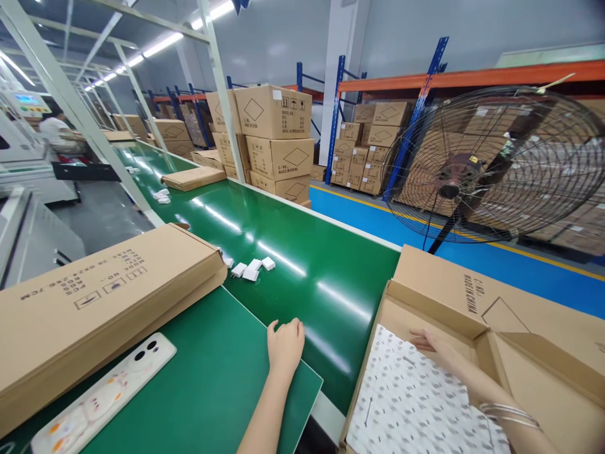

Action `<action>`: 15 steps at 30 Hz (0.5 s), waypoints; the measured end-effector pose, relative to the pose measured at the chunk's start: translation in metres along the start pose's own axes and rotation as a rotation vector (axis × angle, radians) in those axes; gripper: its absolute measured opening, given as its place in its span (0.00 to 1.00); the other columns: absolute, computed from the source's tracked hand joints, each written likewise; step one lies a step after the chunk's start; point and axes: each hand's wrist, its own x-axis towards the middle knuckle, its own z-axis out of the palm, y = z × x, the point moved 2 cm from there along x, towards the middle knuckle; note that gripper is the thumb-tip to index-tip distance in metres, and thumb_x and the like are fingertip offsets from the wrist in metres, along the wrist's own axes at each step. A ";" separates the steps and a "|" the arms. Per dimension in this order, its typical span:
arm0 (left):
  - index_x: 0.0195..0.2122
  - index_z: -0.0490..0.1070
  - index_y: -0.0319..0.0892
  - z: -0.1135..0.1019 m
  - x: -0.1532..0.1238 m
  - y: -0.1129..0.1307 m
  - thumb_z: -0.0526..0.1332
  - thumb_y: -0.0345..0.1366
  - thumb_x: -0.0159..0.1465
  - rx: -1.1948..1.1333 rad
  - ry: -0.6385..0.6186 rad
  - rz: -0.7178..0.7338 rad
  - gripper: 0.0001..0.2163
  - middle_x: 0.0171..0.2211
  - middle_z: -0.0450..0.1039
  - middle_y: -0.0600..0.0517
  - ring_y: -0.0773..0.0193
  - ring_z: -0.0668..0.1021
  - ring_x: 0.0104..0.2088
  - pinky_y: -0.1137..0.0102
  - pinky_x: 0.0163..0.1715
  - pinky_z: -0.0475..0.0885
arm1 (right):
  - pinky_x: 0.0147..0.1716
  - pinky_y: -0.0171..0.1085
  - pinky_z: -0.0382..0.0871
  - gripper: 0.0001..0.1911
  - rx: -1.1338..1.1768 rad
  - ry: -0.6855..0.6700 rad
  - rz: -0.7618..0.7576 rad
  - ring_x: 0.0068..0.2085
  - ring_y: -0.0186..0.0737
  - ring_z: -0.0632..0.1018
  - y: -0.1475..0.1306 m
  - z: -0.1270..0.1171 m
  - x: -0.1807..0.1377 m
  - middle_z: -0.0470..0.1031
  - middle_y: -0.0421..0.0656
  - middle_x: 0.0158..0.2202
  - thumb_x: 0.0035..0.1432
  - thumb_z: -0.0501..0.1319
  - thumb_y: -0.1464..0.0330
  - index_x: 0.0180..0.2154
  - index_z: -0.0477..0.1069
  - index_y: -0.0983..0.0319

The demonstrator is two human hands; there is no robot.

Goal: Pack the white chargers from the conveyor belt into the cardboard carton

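My left hand [286, 343] is loosely curled above the edge of the green work board, beside the conveyor belt; what lies under its fingers, if anything, is hidden. Inside the open cardboard box [432, 299] my right hand [428, 340] reaches in from the right, its fingers stretched out and no object visible in them. It is by the far edge of tightly packed rows of white plug-like pieces [411, 397] with small grey marks. Several loose white power adapters [250, 271] lie on the green belt [302, 252], ahead of my left hand.
A closed cardboard box [113, 302] and a phone in a patterned case [104, 397] lie at left. Farther along the belt are a flat carton [193, 178] and more white pieces [161, 195]. A large floor fan [454, 183] stands right; stacked cartons [278, 139] are behind.
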 end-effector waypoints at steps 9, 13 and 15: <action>0.27 0.71 0.42 0.002 0.003 0.000 0.41 0.33 0.64 0.021 0.036 -0.027 0.19 0.21 0.73 0.52 0.64 0.75 0.27 0.62 0.49 0.52 | 0.41 0.43 0.68 0.28 -0.229 0.109 -0.110 0.40 0.48 0.76 -0.046 0.011 0.000 0.77 0.45 0.37 0.56 0.45 0.49 0.41 0.72 0.59; 0.26 0.71 0.42 0.007 0.003 0.000 0.42 0.32 0.63 0.029 0.074 -0.027 0.19 0.21 0.73 0.52 0.63 0.75 0.27 0.60 0.48 0.53 | 0.44 0.43 0.64 0.19 -0.333 0.223 -0.271 0.45 0.49 0.73 -0.087 0.029 0.011 0.74 0.45 0.43 0.55 0.48 0.55 0.40 0.69 0.57; 0.26 0.71 0.42 0.008 0.002 0.000 0.42 0.31 0.63 0.024 0.090 -0.032 0.19 0.21 0.73 0.52 0.63 0.75 0.27 0.60 0.48 0.53 | 0.44 0.42 0.64 0.17 -0.360 0.231 -0.356 0.43 0.47 0.73 -0.110 0.049 0.025 0.74 0.46 0.42 0.56 0.47 0.58 0.41 0.67 0.58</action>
